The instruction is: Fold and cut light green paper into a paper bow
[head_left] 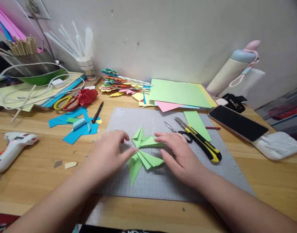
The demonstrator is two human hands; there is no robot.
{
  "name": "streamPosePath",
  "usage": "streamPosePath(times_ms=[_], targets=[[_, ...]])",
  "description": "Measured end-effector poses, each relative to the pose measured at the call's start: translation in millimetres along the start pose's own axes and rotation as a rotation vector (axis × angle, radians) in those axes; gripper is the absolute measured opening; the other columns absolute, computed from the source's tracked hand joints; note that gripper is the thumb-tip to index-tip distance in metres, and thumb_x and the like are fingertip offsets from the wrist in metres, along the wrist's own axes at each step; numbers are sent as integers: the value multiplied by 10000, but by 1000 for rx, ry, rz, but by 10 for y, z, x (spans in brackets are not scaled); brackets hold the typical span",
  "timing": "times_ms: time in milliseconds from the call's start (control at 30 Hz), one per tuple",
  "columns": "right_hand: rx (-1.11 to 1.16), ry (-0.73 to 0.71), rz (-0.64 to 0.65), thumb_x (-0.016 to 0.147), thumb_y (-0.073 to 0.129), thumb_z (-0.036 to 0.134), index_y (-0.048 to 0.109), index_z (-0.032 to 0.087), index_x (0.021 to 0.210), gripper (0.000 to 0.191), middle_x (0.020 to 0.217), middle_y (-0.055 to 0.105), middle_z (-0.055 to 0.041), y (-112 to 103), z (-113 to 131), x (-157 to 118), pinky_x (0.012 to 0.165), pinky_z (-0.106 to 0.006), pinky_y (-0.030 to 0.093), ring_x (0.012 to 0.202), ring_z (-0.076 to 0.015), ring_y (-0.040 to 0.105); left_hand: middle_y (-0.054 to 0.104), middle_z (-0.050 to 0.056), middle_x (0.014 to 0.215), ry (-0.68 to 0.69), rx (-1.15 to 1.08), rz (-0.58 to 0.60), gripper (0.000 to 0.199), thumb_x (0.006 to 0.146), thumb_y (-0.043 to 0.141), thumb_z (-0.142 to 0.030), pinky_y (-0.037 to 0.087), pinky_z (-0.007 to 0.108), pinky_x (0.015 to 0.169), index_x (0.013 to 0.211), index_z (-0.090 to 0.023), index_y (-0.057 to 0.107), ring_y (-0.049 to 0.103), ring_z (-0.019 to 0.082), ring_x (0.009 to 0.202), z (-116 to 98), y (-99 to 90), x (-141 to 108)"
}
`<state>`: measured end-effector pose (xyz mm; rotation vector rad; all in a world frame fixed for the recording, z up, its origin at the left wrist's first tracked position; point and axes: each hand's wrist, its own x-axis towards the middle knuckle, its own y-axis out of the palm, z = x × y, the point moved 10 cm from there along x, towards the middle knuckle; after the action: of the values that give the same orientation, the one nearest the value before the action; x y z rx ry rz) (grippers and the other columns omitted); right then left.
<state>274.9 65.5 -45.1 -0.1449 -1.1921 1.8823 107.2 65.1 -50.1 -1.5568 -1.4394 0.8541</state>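
A folded light-green paper shape (148, 159) with several pointed petals lies on the grey cutting mat (163, 186). At its left side, my left hand (113, 149) rests its thumb tip near the centre fold, the other fingers curled and apart from the thumb. My right hand (179, 155) is at the right ends of the petals, fingertips by the upper one and thumb by the lower one, with a gap between them. Just beyond the right hand lie small scissors (189, 137), partly hidden, a yellow-and-black utility knife (204, 144) and a green paper strip (197, 124).
Left are a white glue gun (14, 149), blue paper scraps (72, 137), a black pen (98, 112) and yellow-and-red-handled scissors (66, 103). Behind the mat are paper flowers (121, 84) and coloured sheets (179, 94). A phone (238, 123) and a bottle (233, 66) stand right.
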Motion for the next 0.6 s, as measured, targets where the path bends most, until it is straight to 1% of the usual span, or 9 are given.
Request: streamPosePath(times_ms=[67,133,167,233,300,367,433,533,600], targets=[[-1,41,71,948,421,264,416,231,1321,375,1414,491,-113,123,-104,15,1041,-540,260,1306,-269,413,632,79,963,53,66,38,420,740,673,-535,451,452,761,957,-194,559,583,291,893,-190,106,-123],[11,50,121,970,403,315,347,226,1388,430,1429,474,-123,207,-143,23,1039,-538,265,1308,-275,405,612,113,1024,84,172,29,515,695,714,-502,456,481,782,1054,-172,551,570,322,936,-332,181,-226],[13,55,127,975,399,323,346,224,1391,431,1403,502,-125,217,-147,26,1023,-530,283,1278,-276,434,609,124,1043,96,208,28,527,701,710,-455,456,490,794,1105,-160,544,566,330,955,-373,216,-263],[3,67,114,975,408,327,404,213,1352,394,1303,583,-121,186,-127,27,968,-509,327,1171,-275,515,604,137,1084,119,247,42,520,731,670,-336,451,490,824,1189,-143,517,559,330,995,-394,276,-308],[9,82,108,976,406,328,489,197,1267,330,1137,665,-102,145,-78,20,889,-470,371,1016,-257,584,606,129,1117,144,267,53,492,752,618,-236,436,483,856,1223,-152,504,555,317,1028,-356,288,-319],[50,94,142,976,397,339,556,185,1159,287,935,699,-67,153,-15,2,787,-409,405,848,-224,608,619,103,1132,166,286,40,454,777,579,-184,417,481,876,1226,-182,509,561,303,1037,-295,247,-306],[95,83,210,971,397,346,597,180,1042,270,799,680,-41,219,59,-26,707,-356,411,745,-199,596,629,87,1154,190,301,5,411,813,549,-163,394,484,899,1221,-207,518,568,291,1046,-248,181,-278],[119,43,287,965,401,347,619,178,958,276,767,664,-40,328,140,-70,666,-320,410,723,-184,592,613,83,1215,178,298,-86,386,849,523,-151,350,484,964,1227,-230,536,544,287,1123,-166,42,-213],[126,34,300,963,404,360,626,180,973,287,730,654,-31,365,142,-90,644,-309,408,687,-176,587,593,52,1262,114,249,-143,383,869,504,-159,325,479,999,1227,-284,550,527,277,1170,-49,-91,-166]])
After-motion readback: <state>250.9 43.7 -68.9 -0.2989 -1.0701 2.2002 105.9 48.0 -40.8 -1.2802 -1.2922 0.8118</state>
